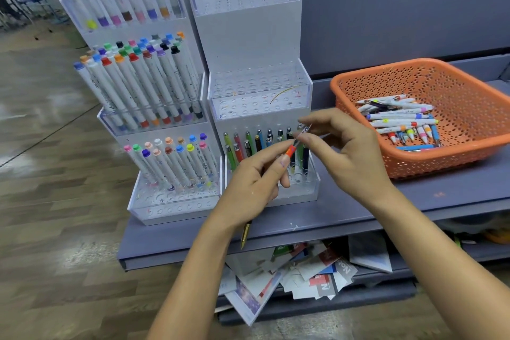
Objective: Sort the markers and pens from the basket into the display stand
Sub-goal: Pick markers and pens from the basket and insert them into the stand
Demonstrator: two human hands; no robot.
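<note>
My left hand (pixel 255 176) grips a pen (pixel 292 149) with an orange-red band; its yellow tip sticks out below my wrist. My right hand (pixel 342 143) pinches the pen's clear upper end. Both hands hover in front of the right clear display stand (pixel 256 36), whose bottom tier holds several pens (pixel 248 145). The left display stand (pixel 143 121) is packed with white markers with coloured caps. The orange basket (pixel 469 85) on the right holds several loose markers and pens (pixel 403 121).
Stands and basket sit on a grey shelf (pixel 345 212). Loose leaflets and cards (pixel 303 273) lie piled on the lower shelf. Wooden floor (pixel 55 201) spreads to the left; a dark wall (pixel 386 3) rises behind the shelf.
</note>
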